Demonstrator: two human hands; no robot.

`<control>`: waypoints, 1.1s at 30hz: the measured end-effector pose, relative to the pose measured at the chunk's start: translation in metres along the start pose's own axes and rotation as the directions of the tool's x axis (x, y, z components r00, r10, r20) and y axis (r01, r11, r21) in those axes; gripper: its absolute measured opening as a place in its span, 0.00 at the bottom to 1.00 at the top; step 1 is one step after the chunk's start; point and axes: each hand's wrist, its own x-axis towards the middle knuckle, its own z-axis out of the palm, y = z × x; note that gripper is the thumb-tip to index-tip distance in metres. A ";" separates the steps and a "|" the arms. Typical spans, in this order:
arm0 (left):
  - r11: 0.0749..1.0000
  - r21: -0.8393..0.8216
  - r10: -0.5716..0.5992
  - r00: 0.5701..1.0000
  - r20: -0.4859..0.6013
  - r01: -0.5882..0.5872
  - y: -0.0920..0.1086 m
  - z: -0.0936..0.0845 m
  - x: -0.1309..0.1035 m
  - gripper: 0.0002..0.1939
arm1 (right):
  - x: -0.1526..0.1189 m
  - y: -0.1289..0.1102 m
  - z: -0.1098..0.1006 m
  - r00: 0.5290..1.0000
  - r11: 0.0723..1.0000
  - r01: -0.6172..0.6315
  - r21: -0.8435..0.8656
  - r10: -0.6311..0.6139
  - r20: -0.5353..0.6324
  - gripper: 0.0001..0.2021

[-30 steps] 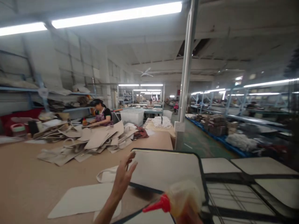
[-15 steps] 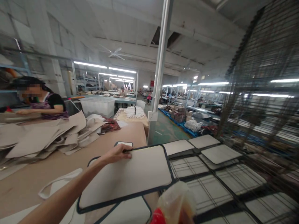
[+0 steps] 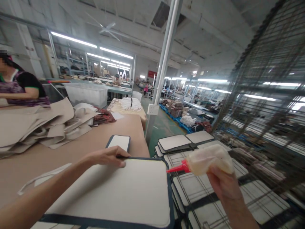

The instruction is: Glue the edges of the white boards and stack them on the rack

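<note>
My left hand (image 3: 111, 156) grips the far edge of a large off-white panel (image 3: 119, 190) with rounded corners and a dark navy border, thumb on top and fingers over the edge. In my right hand (image 3: 220, 181) is a soft, translucent glue bottle (image 3: 209, 159) with a red pointed nozzle (image 3: 177, 167). The nozzle points left, and its tip is at the panel's right border near the far corner; I cannot tell whether it touches. Just beyond my left hand lies a smaller navy-edged panel (image 3: 119, 142).
To the right, more bordered panels (image 3: 175, 142) lie on wire racks, with raised wire racks (image 3: 257, 63) standing over them. Beige cut pieces (image 3: 35, 124) heap on the brown table (image 3: 133, 127) at left. A metal post (image 3: 164, 60) rises ahead. A co-worker (image 3: 23, 82) sits at far left.
The bottle has risen into view from the bottom, its nozzle now at the panel's border. The panel sits lower and nearer, my left hand still on its far edge. The view has shifted right.
</note>
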 end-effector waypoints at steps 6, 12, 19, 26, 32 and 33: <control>0.998 -0.012 -0.059 0.981 0.185 0.063 0.003 -0.006 -0.008 0.22 | 0.003 0.004 0.001 0.998 0.999 -0.027 -0.016 0.028 0.051 0.20; 0.997 -0.003 -0.071 0.984 0.162 0.072 -0.003 -0.014 -0.011 0.20 | -0.002 0.006 0.001 0.998 0.998 -0.061 -0.024 0.062 0.028 0.19; 0.996 -0.056 -0.058 0.990 0.131 0.066 0.002 -0.013 -0.016 0.16 | -0.007 0.003 0.009 1.000 0.999 -0.031 -0.039 0.031 0.004 0.33; 0.997 -0.046 -0.059 0.982 0.178 0.068 0.004 -0.014 -0.018 0.18 | -0.025 0.002 0.005 0.994 0.993 -0.101 -0.063 0.098 -0.053 0.37; 0.996 -0.056 -0.056 0.981 0.184 0.067 0.008 -0.014 -0.023 0.20 | -0.041 0.003 -0.011 0.992 0.991 -0.126 -0.051 0.125 -0.010 0.28; 0.996 -0.063 -0.055 0.983 0.176 0.067 0.008 -0.014 -0.024 0.20 | -0.042 0.004 -0.014 0.992 0.989 -0.128 -0.070 0.126 -0.028 0.27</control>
